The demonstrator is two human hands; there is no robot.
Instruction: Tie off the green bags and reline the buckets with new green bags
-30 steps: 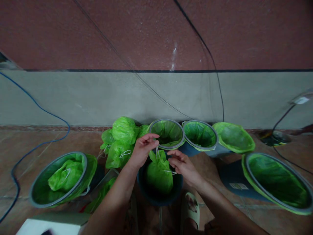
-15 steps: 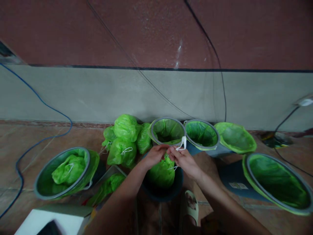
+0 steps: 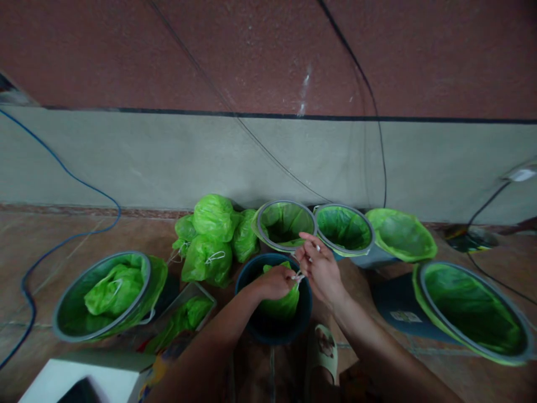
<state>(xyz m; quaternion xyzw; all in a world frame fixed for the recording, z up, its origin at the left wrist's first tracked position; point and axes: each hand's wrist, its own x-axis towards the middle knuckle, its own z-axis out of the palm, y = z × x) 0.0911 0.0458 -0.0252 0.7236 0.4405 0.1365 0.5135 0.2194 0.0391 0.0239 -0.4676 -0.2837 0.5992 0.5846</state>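
A dark blue bin [image 3: 255, 330] stands on the floor in front of me with a green drawstring bag [image 3: 282, 307] inside it. My left hand [image 3: 273, 282] is closed on the gathered top of that bag, down inside the bin's mouth. My right hand [image 3: 321, 268] is just to the right, fingers pinched on the bag's white drawstring [image 3: 299, 276], pulling it up and away.
Several grey-rimmed bins lined with green bags ring the spot: one at left [image 3: 62, 324], two by the wall [image 3: 260, 224] [image 3: 369, 235], a large one at right [image 3: 516, 347]. Tied green bags [image 3: 210, 240] lie against the wall. A blue cable [image 3: 62, 173] and black cables cross the floor.
My left hand has dropped from rim height down onto the bag's top. My right hand has pulled the drawstring taut to the right. The bag sits lower in the bin.
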